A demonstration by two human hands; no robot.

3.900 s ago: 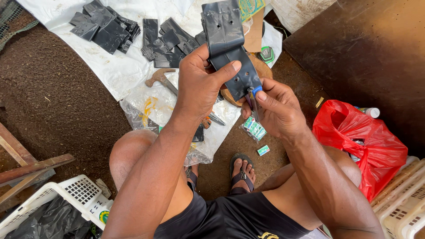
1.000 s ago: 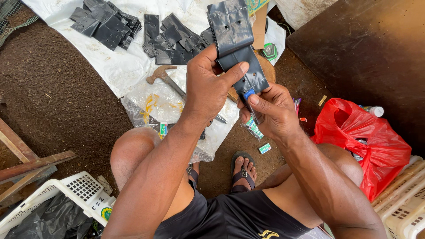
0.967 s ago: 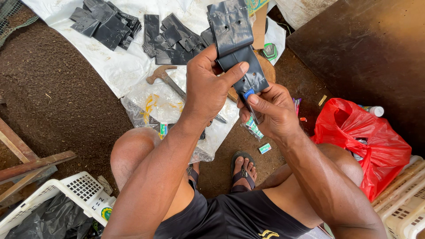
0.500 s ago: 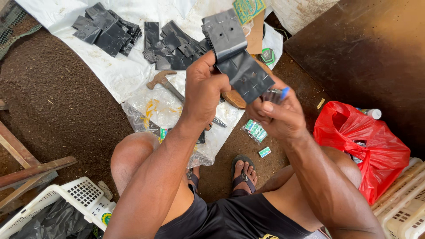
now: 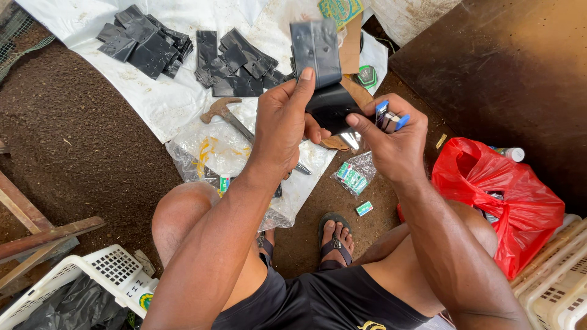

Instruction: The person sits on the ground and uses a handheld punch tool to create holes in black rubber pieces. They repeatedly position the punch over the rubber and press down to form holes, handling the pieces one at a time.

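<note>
Piece: flat black rectangular rubber-like strip [image 5: 319,67], held up above the near edge of the white ground sheet [image 5: 165,104]
Left hand [image 5: 282,125]: closed, thumb and fingers pinching the strip's lower half
Right hand [image 5: 391,140]: forefinger and thumb closed on the strip's lower end, palm curled round a small blue-tipped tool [image 5: 391,116]
Handling: looks light, bendy yet springy, not fragile; best taken by the edges, clear of the punched holes

White sheet [image 5: 165,104] on dirt ground [image 5: 73,159]
</note>
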